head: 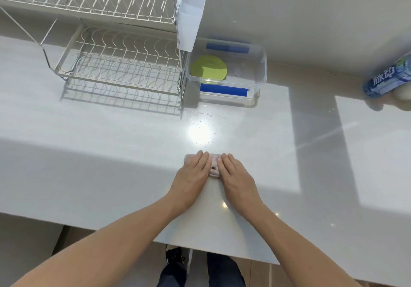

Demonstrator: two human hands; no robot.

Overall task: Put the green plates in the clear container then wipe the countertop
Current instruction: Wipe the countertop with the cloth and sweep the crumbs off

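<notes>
1. Green plates [209, 67] lie flat inside the clear container [261, 64], just right of the wire dish rack [120, 64].
2. Left hand [191, 176] and right hand [236, 179] press flat, fingers extended, on a pale cloth [214, 166] on the white countertop [111, 153].

Two hands, left [193, 173] and right [236, 175], lie flat side by side on one cloth [214, 168]. Beyond them stands one clear container [261, 64] with two blue clips [223, 91] and green plates [209, 67] inside, how many I cannot tell. Beyond and left, one two-tier rack [115, 64]. Far right, one bottle [387, 80].
</notes>
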